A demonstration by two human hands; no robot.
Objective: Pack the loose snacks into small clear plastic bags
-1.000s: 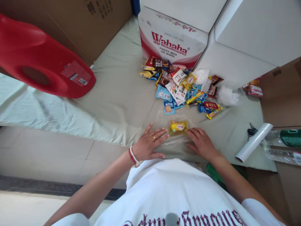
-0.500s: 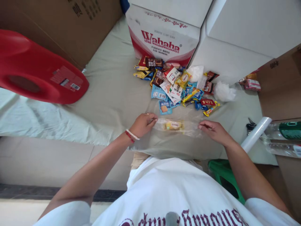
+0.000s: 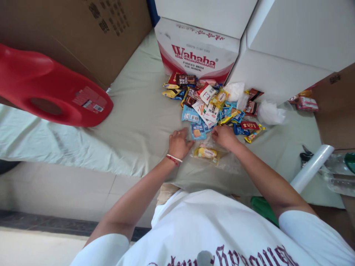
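A yellow-wrapped snack lies on a thin clear plastic film close to the table's front edge. At the film's left side, my left hand rests low with thumb and forefinger apart, its thumb by the film's edge. My right hand has its fingers pinched together on the film's far edge, just beyond the snack. Beyond both hands is a heap of small packets, with a light-blue biscuit packet nearest, between my hands. The film is see-through, so its exact outline is hard to make out.
A white and red water carton stands behind the heap. Crumpled clear plastic lies to its right. A big red jug lies at the left. A roll of clear film and plastic bottles are at the right.
Both hands have left the film's left and right ends and come closer together at its far side. My right hand moved left and away from me. The snack shows more plainly.
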